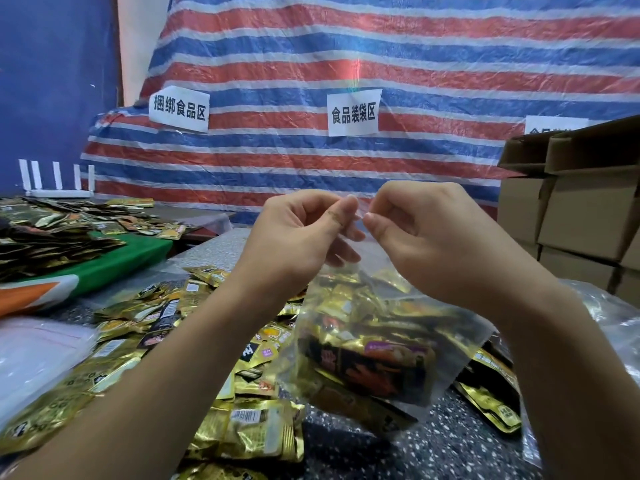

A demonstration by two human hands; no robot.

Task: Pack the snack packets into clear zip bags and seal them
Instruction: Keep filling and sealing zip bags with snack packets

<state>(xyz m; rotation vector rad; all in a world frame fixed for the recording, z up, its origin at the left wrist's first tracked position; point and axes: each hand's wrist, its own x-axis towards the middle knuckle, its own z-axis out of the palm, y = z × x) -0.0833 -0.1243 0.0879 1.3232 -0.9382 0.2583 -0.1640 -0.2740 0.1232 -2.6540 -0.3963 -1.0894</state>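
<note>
A clear zip bag (367, 344) hangs in front of me, filled with several gold and black snack packets. My left hand (304, 230) and my right hand (419, 233) pinch its top edge close together, thumbs against forefingers, holding the bag above the table. Loose gold snack packets (145, 344) lie heaped on the speckled table (433, 445) under and to the left of the bag.
A stack of empty clear bags (38, 355) lies at the left edge. A green board (131, 258) with more packets sits at far left. Cardboard boxes (581, 209) stand at the right, crinkled plastic (609, 323) beside them. A striped tarp (346, 64) with paper labels hangs behind.
</note>
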